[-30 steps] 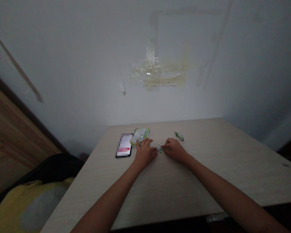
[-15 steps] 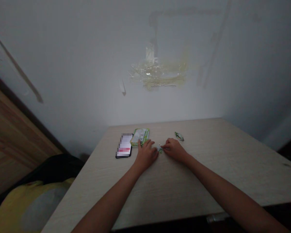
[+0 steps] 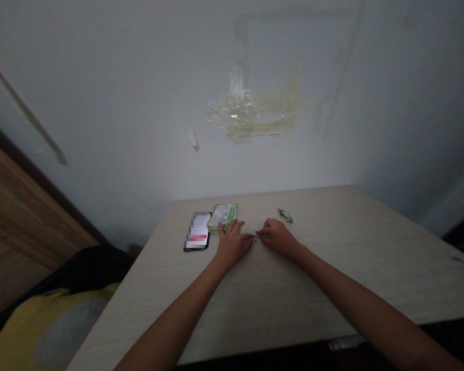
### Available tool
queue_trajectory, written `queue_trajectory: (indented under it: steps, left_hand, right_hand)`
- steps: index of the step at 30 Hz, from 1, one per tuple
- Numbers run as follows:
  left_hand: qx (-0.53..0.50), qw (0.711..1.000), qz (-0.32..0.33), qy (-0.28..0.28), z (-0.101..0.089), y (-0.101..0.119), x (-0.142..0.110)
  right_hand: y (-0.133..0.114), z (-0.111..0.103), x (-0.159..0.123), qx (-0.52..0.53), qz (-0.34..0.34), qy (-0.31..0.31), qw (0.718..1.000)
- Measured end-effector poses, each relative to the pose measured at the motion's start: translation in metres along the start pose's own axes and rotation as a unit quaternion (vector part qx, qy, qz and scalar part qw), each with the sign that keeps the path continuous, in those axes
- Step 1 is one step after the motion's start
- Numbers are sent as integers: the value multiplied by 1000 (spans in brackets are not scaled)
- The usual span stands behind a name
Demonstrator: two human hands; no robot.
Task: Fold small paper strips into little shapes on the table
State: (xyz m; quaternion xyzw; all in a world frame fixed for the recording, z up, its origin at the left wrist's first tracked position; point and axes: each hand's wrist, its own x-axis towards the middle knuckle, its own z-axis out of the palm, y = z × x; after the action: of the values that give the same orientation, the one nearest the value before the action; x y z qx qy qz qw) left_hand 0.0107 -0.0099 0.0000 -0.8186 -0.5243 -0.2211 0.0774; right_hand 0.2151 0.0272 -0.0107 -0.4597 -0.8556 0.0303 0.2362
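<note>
Both my hands rest on a pale wooden table (image 3: 332,278) and meet at a small green and white wrapper (image 3: 254,237). My left hand (image 3: 231,245) pinches the wrapper's left end with its other fingers spread on the table. My right hand (image 3: 277,237) pinches the right end with curled fingers. Most of the wrapper is hidden between the fingertips. A green packet (image 3: 223,215) lies just beyond my left hand.
A phone (image 3: 198,231) lies face up left of the green packet. A small dark green wrapper (image 3: 285,215) lies beyond my right hand. A white wall with old tape marks (image 3: 251,116) rises behind the table. A wooden panel (image 3: 19,216) stands at the left.
Both hands stay on the small wrapper with only slight finger movement. The view has shifted a little.
</note>
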Motion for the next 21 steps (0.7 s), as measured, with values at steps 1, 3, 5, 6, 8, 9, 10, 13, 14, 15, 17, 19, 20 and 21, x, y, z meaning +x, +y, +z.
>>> queue_trajectory:
  steps: [1,3,5,6,8,9,10,13,14,15,17,19,20,21]
  left_hand:
    - [0,1000,-6,-5,-1,0,0]
    - [1,1000,-10,-10,-2,-1,1]
    - [6,1000,-8,-5,-4,-1,0]
    - [9,1000,-7,0,-4,-2,0]
    - [15,1000,-5,9,-5,-2,0]
    - [18,1000,-4,13,-6,-3,0]
    - [20,1000,-5,15,-7,-4,0]
    - [26,999,-9,16,-9,-8,0]
    - [27,1000,-8,15,-10,-9,0]
    - [26,1000,-5,15,-11,-10,0]
    - [23,1000,-1,14,-11,-11,1]
    - [15,1000,3,14,-9,-12,2]
    - [9,1000,3,14,-9,-13,2]
    - [3,1000,2,13,-8,-13,1]
  right_hand:
    - [0,0,0,0,-2,-1,1000]
    - [-1,0,0,-2,-2,-1,1000]
    - [-2,-1,-1,-7,-1,2,1000]
    - [-2,-2,-1,-10,-1,5,1000]
    - [-3,-3,-2,-15,-3,9,1000]
    - [-3,-4,-2,-18,-4,10,1000]
    - [-4,-4,-3,-21,-3,10,1000]
    - [-4,-5,-2,-30,0,9,1000]
    - [-4,-5,-2,-30,0,11,999]
    - [-4,-5,-2,-30,-1,12,999]
    - [-4,-5,-3,-28,-2,15,999]
    - [-4,-4,-3,-27,-3,19,999]
    - [-4,-3,-4,-25,-4,22,999]
    - [-3,-2,-4,-23,-6,25,999]
